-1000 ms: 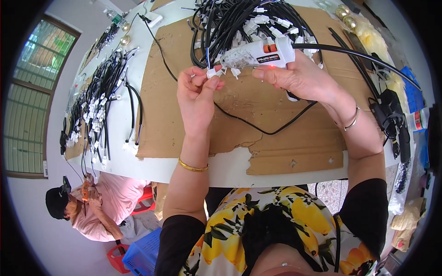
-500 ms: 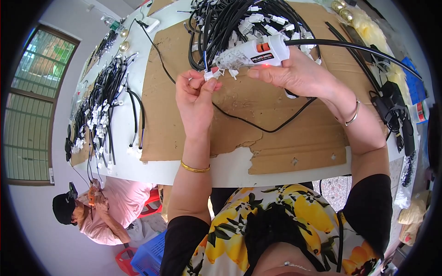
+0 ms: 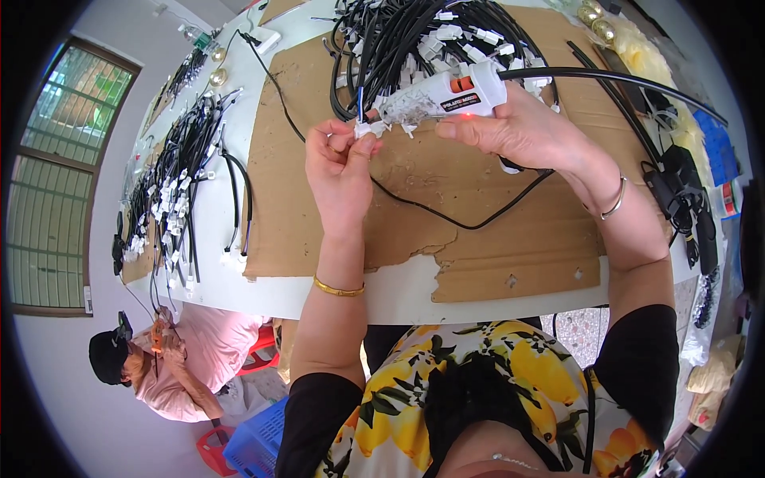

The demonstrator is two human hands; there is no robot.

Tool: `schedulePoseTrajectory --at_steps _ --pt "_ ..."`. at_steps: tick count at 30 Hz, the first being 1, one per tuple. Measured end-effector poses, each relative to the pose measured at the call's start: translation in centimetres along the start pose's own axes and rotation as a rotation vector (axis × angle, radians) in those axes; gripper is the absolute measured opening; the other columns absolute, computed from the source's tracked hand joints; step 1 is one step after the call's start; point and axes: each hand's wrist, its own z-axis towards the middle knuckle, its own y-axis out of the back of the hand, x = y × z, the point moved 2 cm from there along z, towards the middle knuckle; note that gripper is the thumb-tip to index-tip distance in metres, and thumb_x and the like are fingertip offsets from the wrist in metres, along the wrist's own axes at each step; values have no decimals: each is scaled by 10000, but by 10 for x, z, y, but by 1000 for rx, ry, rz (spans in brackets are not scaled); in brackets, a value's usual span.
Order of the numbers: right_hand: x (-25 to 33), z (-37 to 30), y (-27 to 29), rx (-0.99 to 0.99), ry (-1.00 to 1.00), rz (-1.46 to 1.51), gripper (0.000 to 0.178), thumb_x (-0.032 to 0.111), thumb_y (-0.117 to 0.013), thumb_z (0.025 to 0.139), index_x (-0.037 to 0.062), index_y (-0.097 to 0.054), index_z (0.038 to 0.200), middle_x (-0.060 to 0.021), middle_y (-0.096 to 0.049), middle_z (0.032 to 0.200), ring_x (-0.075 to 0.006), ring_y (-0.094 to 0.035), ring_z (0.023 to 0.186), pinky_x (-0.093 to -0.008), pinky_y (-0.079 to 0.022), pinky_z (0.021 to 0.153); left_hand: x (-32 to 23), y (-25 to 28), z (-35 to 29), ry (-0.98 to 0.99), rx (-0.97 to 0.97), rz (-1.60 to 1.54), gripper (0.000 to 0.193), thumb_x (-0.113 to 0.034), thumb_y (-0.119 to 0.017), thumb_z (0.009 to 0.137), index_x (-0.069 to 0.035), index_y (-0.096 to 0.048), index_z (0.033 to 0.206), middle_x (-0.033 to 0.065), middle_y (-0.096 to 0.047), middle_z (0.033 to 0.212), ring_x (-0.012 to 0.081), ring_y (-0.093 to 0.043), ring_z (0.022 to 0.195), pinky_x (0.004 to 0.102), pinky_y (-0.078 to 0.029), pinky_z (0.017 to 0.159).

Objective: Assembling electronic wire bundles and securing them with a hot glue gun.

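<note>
My left hand [image 3: 344,171] pinches a small white plug connector [image 3: 363,128] between thumb and fingertips. A thin blue-and-black wire runs up from it. In my right hand [image 3: 530,131] is a white hot glue gun [image 3: 472,94] with an orange patch on its side and a small red light. Its front end, wrapped in messy clear film or glue, points left at the connector. Whether the tip touches it, I cannot tell. A long black rod [image 3: 606,73] sticks out of the gun's rear, and a black cord [image 3: 478,226] loops below from its handle.
A heap of black cables with white connectors [image 3: 430,48] lies just beyond my hands on brown cardboard [image 3: 510,247]. Another cable bundle [image 3: 179,175] lies left on the white table [image 3: 271,296]. Black adapters [image 3: 681,183] sit at right. At lower left, a person in pink [image 3: 187,358] works near a blue crate [image 3: 259,436].
The glue gun and my right hand have shifted slightly right and down in the picture. My left hand keeps its pinch on the connector, almost in the same place.
</note>
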Motion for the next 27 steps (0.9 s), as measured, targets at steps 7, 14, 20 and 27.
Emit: schedulePoseTrajectory --at_steps 7,14,20,27 --pt "-3 1 -2 -23 70 6 346 291 -643 769 51 -549 1001 63 -444 673 -43 -330 573 -188 -291 477 0 -1 -1 -11 -9 -2 249 119 -507 777 -14 -362 930 141 -596 953 99 -557 744 226 -500 685" --pt "-4 3 0 -23 73 -22 360 302 -644 766 54 -555 1010 47 -477 693 -45 -367 576 -188 -324 484 1 -1 -1 -1 -54 -24 266 121 -552 752 -13 -392 917 111 -610 855 89 -557 687 209 -480 635" --pt "-10 7 4 -39 -31 -6 351 319 -646 751 46 -565 955 23 -507 692 -52 -405 554 -202 -356 475 7 0 -2 48 -14 -27 167 80 -606 740 0 -491 831 84 -604 789 114 -585 685 206 -471 629" --pt "-7 6 3 -57 -70 -5 327 326 -643 750 54 -569 916 20 -502 669 -52 -409 546 -195 -355 470 4 -2 -1 116 -27 -197 146 59 -560 782 4 -463 878 124 -601 842 182 -613 738 261 -498 671"
